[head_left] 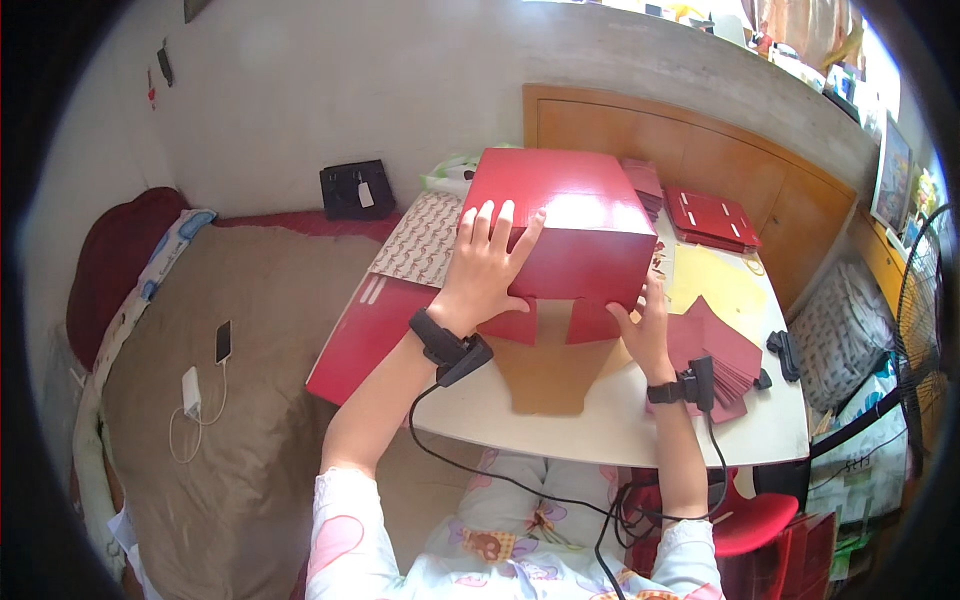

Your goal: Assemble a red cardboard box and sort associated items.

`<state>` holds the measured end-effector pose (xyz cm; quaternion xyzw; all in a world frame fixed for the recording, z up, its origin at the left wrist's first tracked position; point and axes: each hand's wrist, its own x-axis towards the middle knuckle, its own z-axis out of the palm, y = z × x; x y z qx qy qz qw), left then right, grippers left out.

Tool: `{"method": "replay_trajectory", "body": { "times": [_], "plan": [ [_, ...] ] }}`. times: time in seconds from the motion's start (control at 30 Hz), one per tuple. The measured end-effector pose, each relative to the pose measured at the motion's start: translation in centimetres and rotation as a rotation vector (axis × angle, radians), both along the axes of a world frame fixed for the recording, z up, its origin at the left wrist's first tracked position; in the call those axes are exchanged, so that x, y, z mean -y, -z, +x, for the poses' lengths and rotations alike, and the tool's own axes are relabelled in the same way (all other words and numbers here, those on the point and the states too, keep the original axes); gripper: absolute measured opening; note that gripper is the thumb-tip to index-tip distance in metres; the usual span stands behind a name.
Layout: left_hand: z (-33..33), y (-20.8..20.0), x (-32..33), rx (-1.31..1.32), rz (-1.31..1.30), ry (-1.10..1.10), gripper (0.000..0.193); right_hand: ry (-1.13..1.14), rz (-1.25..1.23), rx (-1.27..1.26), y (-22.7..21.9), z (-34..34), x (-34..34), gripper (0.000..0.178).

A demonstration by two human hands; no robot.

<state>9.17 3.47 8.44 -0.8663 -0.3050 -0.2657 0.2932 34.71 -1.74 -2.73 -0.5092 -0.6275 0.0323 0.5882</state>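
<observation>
Left hand (pixel 482 272), spread, touched the rectangular red cardboard box (pixel 565 188) at eight o'clock. I logged right hand (pixel 649 327), thumb parted, at five.

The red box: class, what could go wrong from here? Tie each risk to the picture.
1. The brown flap juts toward the person; it might crease if the box is pushed that way.
2. Loose red sheets lie fanned beside the strap at the right hand; a sideways sweep could scatter them.
</observation>
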Motion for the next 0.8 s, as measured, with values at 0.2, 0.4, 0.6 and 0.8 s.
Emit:
{"method": "replay_trajectory", "body": {
  "times": [0.2, 0.4, 0.6, 0.8],
  "plan": [
    [0.4, 1.3, -0.2, 0.057, 0.044, -0.025, 0.123, 0.073, 0.065, 0.018, 0.2, -0.7, 0.1, 0.063],
    [0.5, 1.4, -0.4, 0.096, 0.049, 0.009, 0.115, 0.079, 0.138, 0.039, 0.8, -0.7, 0.0, 0.066],
    [0.1, 1.6, -0.3, 0.130, 0.048, 0.035, 0.113, 0.043, -0.045, 0.130, 1.2, -0.6, 1.6, 0.072],
    [0.5, 1.6, -0.3, 0.138, 0.049, 0.046, 0.112, 0.097, -0.272, 0.117, 1.5, -0.2, 2.1, 0.071]
  ]
}}
